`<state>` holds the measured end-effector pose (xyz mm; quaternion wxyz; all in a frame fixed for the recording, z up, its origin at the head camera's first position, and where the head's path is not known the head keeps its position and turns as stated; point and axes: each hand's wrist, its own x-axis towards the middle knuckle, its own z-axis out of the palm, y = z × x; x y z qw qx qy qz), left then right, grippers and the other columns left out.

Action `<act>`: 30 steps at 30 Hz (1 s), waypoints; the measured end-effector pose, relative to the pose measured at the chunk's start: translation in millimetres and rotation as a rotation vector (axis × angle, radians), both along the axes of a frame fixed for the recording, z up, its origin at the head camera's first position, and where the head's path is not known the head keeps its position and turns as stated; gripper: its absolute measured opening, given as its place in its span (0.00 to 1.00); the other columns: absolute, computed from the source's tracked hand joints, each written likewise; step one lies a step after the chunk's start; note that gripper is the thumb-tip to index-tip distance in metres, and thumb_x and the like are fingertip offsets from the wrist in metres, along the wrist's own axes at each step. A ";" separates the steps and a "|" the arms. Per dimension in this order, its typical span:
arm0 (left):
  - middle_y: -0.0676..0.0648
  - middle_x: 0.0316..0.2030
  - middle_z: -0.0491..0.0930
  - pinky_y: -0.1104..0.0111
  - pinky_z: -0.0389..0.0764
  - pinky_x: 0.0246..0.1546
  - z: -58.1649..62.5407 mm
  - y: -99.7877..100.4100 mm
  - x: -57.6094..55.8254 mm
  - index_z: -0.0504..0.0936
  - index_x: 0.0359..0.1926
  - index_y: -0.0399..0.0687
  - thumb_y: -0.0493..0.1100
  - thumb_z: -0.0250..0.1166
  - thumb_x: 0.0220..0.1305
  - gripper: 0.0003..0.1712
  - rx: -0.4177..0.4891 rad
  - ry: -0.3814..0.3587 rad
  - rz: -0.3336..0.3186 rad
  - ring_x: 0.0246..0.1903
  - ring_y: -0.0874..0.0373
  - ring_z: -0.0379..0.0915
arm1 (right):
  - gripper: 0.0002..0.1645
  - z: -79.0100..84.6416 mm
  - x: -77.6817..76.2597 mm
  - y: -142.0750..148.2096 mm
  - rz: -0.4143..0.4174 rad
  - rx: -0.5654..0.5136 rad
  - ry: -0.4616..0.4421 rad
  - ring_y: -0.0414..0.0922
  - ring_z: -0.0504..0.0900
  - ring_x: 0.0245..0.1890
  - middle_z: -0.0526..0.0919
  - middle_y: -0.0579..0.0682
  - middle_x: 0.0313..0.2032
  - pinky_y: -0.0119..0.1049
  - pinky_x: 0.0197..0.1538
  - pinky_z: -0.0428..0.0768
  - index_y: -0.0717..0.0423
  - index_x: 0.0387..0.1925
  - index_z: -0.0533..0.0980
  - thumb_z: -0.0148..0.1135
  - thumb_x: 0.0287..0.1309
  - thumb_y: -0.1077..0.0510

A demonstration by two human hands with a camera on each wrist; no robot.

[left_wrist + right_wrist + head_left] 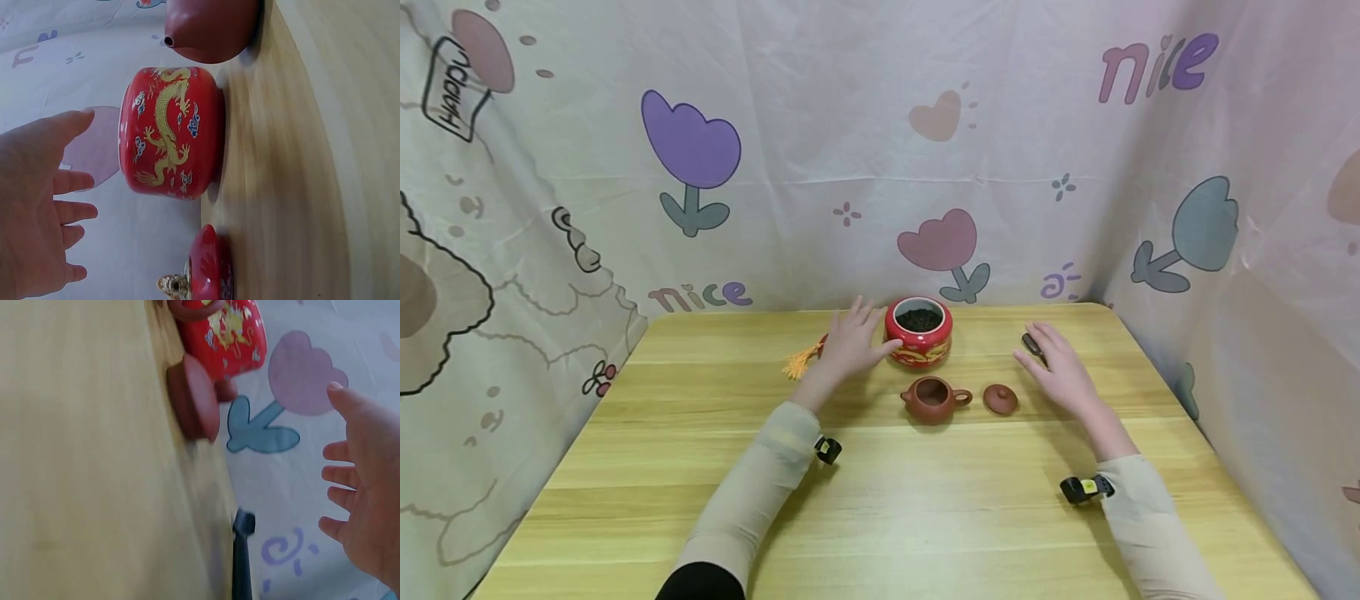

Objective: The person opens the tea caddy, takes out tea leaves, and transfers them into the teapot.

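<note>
My left hand hovers with fingers spread beside a red jar of dark loose tea leaves. In the left wrist view the jar bears a gold dragon, and the thumb is apart from it. A red lid with a gold knob lies under this hand, mostly hidden from the head view. My right hand is held with fingers extended over a dark, slim-handled tool, perhaps a tea scoop, touching nothing. Between the hands stand a lidless brown clay teapot and its lid.
A yellow-orange tassel lies left of the left hand. The wooden table ends at a patterned cloth backdrop behind and at the sides. Each wrist wears a small black camera.
</note>
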<state>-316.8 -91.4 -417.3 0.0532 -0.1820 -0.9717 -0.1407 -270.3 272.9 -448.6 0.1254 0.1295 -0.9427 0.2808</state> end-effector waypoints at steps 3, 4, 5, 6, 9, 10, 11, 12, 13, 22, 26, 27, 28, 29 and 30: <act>0.44 0.76 0.51 0.40 0.39 0.74 0.6 7.5 -5.4 0.57 0.75 0.55 0.73 0.53 0.62 0.47 -0.038 -0.025 -0.008 0.78 0.47 0.35 | 0.41 -3.5 5.3 10.9 -0.028 -0.014 0.020 0.66 0.56 0.71 0.60 0.68 0.70 0.64 0.70 0.56 0.66 0.69 0.62 0.54 0.68 0.41; 0.44 0.77 0.50 0.41 0.39 0.74 0.9 9.8 -7.3 0.56 0.75 0.55 0.74 0.52 0.62 0.48 -0.042 -0.035 -0.010 0.78 0.48 0.34 | 0.40 -4.4 7.2 14.0 -0.034 -0.016 0.017 0.67 0.56 0.71 0.60 0.68 0.70 0.64 0.70 0.55 0.66 0.69 0.62 0.53 0.68 0.41; 0.44 0.77 0.49 0.41 0.38 0.74 1.1 12.0 -9.0 0.55 0.76 0.55 0.74 0.52 0.62 0.49 -0.049 -0.047 -0.013 0.78 0.48 0.33 | 0.40 -5.2 9.0 16.8 -0.042 -0.018 0.011 0.67 0.56 0.71 0.60 0.68 0.70 0.64 0.70 0.55 0.66 0.69 0.62 0.53 0.68 0.41; 0.44 0.77 0.48 0.41 0.38 0.74 1.1 13.9 -10.7 0.53 0.76 0.55 0.75 0.51 0.62 0.50 -0.056 -0.056 -0.016 0.78 0.48 0.33 | 0.40 -6.4 10.5 19.5 -0.049 -0.013 0.006 0.67 0.55 0.71 0.59 0.68 0.70 0.64 0.70 0.54 0.66 0.69 0.62 0.53 0.68 0.41; 0.45 0.78 0.44 0.42 0.36 0.75 1.2 19.1 -15.8 0.49 0.77 0.55 0.76 0.50 0.61 0.52 -0.060 -0.089 -0.021 0.78 0.49 0.30 | 0.40 -9.9 14.4 26.5 -0.068 -0.003 0.006 0.68 0.56 0.70 0.60 0.69 0.70 0.64 0.70 0.54 0.67 0.69 0.62 0.52 0.69 0.42; 0.46 0.78 0.43 0.43 0.36 0.75 1.2 20.7 -17.3 0.48 0.77 0.55 0.76 0.49 0.61 0.53 -0.058 -0.100 -0.021 0.78 0.50 0.29 | 0.39 -10.8 15.5 28.6 -0.069 -0.001 0.008 0.68 0.56 0.70 0.60 0.69 0.69 0.65 0.70 0.54 0.67 0.68 0.62 0.53 0.69 0.42; 0.46 0.78 0.42 0.43 0.36 0.75 0.8 22.1 -18.7 0.47 0.78 0.54 0.77 0.49 0.61 0.53 -0.060 -0.104 -0.022 0.78 0.49 0.30 | 0.39 -11.6 16.7 30.2 -0.074 0.004 0.012 0.68 0.57 0.69 0.60 0.70 0.69 0.65 0.69 0.55 0.67 0.68 0.62 0.53 0.69 0.42; 0.46 0.78 0.42 0.43 0.37 0.75 0.0 23.4 -20.4 0.47 0.78 0.54 0.77 0.48 0.61 0.54 -0.060 -0.108 -0.023 0.78 0.49 0.30 | 0.39 -11.8 18.3 31.5 -0.078 0.008 0.015 0.69 0.57 0.69 0.61 0.70 0.69 0.65 0.69 0.55 0.68 0.68 0.62 0.53 0.69 0.43; 0.45 0.78 0.42 0.43 0.37 0.75 -0.9 24.5 -22.1 0.46 0.78 0.53 0.77 0.48 0.60 0.55 -0.056 -0.113 -0.022 0.78 0.49 0.30 | 0.39 -12.0 19.9 32.8 -0.080 0.009 0.016 0.69 0.57 0.69 0.61 0.70 0.68 0.65 0.69 0.55 0.68 0.68 0.62 0.54 0.68 0.43; 0.44 0.78 0.44 0.40 0.38 0.74 -15.7 32.7 -37.7 0.43 0.78 0.47 0.81 0.45 0.58 0.60 -0.039 -0.128 -0.009 0.78 0.46 0.34 | 0.41 -17.8 25.6 45.4 -0.138 0.011 -0.040 0.71 0.59 0.66 0.61 0.73 0.66 0.67 0.68 0.56 0.68 0.68 0.61 0.54 0.68 0.42; 0.43 0.78 0.43 0.40 0.40 0.74 -20.9 36.5 -43.0 0.42 0.77 0.44 0.82 0.45 0.57 0.63 0.014 -0.123 0.005 0.78 0.46 0.34 | 0.40 -19.7 26.5 50.0 -0.155 -0.004 -0.060 0.72 0.60 0.64 0.62 0.75 0.64 0.68 0.66 0.57 0.69 0.67 0.62 0.56 0.67 0.43; 0.43 0.78 0.42 0.40 0.41 0.74 -22.2 37.4 -44.2 0.43 0.77 0.44 0.83 0.45 0.56 0.64 0.030 -0.116 0.012 0.78 0.46 0.34 | 0.40 -20.2 26.7 51.1 -0.157 -0.010 -0.066 0.72 0.60 0.64 0.62 0.75 0.64 0.69 0.65 0.57 0.69 0.66 0.63 0.56 0.67 0.44; 0.43 0.78 0.42 0.41 0.41 0.74 -23.8 38.1 -45.3 0.43 0.77 0.43 0.83 0.45 0.56 0.64 0.045 -0.109 0.021 0.78 0.46 0.34 | 0.39 -20.5 26.7 52.1 -0.158 -0.014 -0.071 0.72 0.60 0.64 0.62 0.75 0.64 0.69 0.65 0.57 0.70 0.66 0.63 0.57 0.67 0.44; 0.42 0.78 0.41 0.41 0.41 0.74 -25.2 38.6 -46.1 0.43 0.77 0.43 0.83 0.46 0.55 0.65 0.062 -0.107 0.031 0.78 0.46 0.33 | 0.39 -21.2 26.6 53.3 -0.159 -0.015 -0.077 0.72 0.60 0.64 0.62 0.75 0.63 0.69 0.65 0.57 0.70 0.65 0.64 0.57 0.67 0.44; 0.42 0.78 0.40 0.41 0.41 0.74 -26.6 39.2 -46.7 0.43 0.77 0.43 0.83 0.46 0.54 0.65 0.074 -0.104 0.042 0.78 0.46 0.33 | 0.38 -21.6 26.7 54.1 -0.160 -0.019 -0.085 0.72 0.59 0.64 0.62 0.75 0.63 0.69 0.65 0.57 0.70 0.65 0.64 0.57 0.67 0.44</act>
